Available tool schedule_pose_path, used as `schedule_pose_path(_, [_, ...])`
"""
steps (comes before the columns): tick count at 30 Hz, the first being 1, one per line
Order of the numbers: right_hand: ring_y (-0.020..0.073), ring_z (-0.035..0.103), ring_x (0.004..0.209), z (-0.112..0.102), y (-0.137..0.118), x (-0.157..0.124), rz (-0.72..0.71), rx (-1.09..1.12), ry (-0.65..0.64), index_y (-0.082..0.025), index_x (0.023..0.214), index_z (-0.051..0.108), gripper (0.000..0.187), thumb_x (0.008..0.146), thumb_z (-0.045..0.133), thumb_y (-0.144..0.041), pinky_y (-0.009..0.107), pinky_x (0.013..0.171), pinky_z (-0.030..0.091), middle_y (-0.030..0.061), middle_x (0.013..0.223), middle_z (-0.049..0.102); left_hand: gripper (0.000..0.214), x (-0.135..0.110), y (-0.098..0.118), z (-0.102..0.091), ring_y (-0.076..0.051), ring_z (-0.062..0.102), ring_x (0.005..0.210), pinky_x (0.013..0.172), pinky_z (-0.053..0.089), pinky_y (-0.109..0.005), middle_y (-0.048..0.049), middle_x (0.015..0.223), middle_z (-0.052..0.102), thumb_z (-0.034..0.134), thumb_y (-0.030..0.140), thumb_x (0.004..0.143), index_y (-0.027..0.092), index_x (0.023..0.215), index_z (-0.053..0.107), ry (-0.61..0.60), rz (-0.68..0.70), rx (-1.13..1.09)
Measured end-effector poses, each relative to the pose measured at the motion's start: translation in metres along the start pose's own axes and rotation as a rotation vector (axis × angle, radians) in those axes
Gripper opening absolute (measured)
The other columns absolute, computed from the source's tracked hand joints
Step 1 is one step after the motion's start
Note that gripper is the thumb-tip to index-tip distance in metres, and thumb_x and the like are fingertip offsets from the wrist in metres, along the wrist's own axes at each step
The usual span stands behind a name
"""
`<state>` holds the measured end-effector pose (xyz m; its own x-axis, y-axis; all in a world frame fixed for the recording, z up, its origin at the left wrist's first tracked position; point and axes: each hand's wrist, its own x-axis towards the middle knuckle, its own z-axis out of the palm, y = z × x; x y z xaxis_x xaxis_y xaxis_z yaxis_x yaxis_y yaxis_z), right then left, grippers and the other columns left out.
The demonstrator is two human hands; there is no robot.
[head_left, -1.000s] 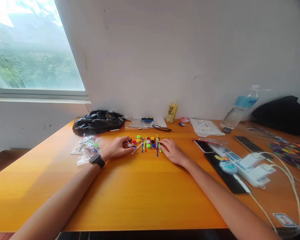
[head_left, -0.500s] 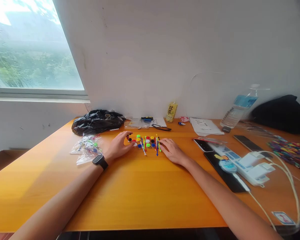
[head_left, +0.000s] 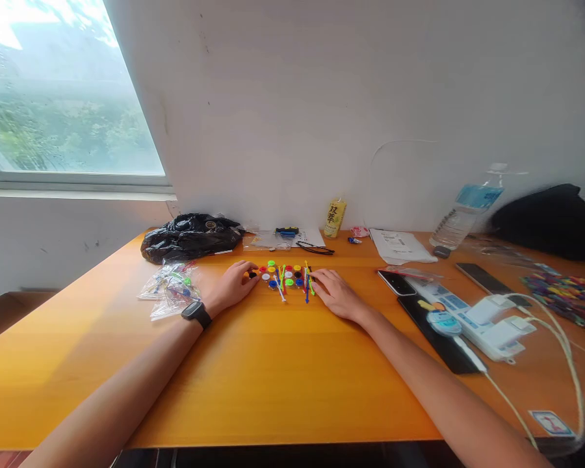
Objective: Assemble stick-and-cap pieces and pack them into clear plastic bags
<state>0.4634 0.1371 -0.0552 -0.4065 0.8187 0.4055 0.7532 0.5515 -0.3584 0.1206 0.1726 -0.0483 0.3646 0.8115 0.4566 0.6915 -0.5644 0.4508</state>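
Observation:
A cluster of small coloured round discs and thin plastic sticks (head_left: 285, 278) lies on the orange table (head_left: 273, 377). My left hand (head_left: 234, 285), with a black watch on the wrist, rests at the cluster's left edge, fingers curled with the tips touching a dark disc. My right hand (head_left: 335, 292) lies flat at the cluster's right edge, fingers stretched toward the sticks. Neither hand lifts anything clear of the table.
Clear bags of coloured parts (head_left: 170, 289) lie left of my left hand, behind them a black plastic bag (head_left: 190, 235). A phone (head_left: 396, 283), power strip with chargers (head_left: 478, 318), water bottle (head_left: 463, 211), papers (head_left: 400, 247) and a yellow drink carton (head_left: 335, 218) sit right and back.
My left hand pushed a white stick into the cluster, lifted its fingers, then lowered them onto the left discs. My right hand stayed at the right edge.

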Motion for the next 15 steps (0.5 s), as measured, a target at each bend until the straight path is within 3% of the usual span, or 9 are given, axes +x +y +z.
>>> schedule_pose_path(4, [0.031,0.061,0.121,-0.006,-0.005,0.002,-0.01,0.031,0.085,-0.021,0.13,0.066,0.032,0.108,0.048,-0.035,0.052,0.109,0.05,0.0133,0.128,0.069,0.026,0.0,0.012,-0.006,-0.023,0.07,0.095,0.083,0.055,-0.035,-0.0078,0.109,0.076,0.065,0.044,0.1,0.021,0.11,0.072,0.063,0.054,-0.047])
schedule_pose_path(8, [0.0296,0.065,0.112,-0.022,-0.028,0.005,-0.015,0.147,0.221,-0.021,0.117,0.071,0.026,0.105,0.054,-0.037,0.047,0.102,0.051,0.0121,0.117,0.072,0.021,-0.002,0.045,-0.014,-0.019,0.068,0.087,0.077,0.053,-0.031,-0.0048,0.104,0.075,0.069,0.042,0.099,0.023,0.107,0.072,0.11,0.142,-0.137])
schedule_pose_path(11, [0.0226,0.068,0.087,-0.026,-0.053,0.003,0.063,0.431,0.065,-0.021,0.101,0.073,0.029,0.104,0.056,-0.044,0.037,0.082,0.055,0.0075,0.097,0.073,0.017,-0.009,0.074,-0.012,-0.018,0.067,0.088,0.081,0.053,-0.031,-0.0039,0.098,0.073,0.072,0.037,0.098,0.023,0.106,0.07,0.083,0.232,-0.209])
schedule_pose_path(15, [0.0183,0.067,0.08,-0.012,-0.074,-0.005,0.139,0.786,-0.173,-0.02,0.109,0.069,0.034,0.097,0.069,-0.052,0.031,0.074,0.054,0.0046,0.096,0.073,0.015,-0.021,0.098,0.003,-0.018,0.065,0.088,0.08,0.052,-0.03,-0.0022,0.095,0.071,0.075,0.031,0.094,0.022,0.097,0.063,-0.029,0.29,-0.239])
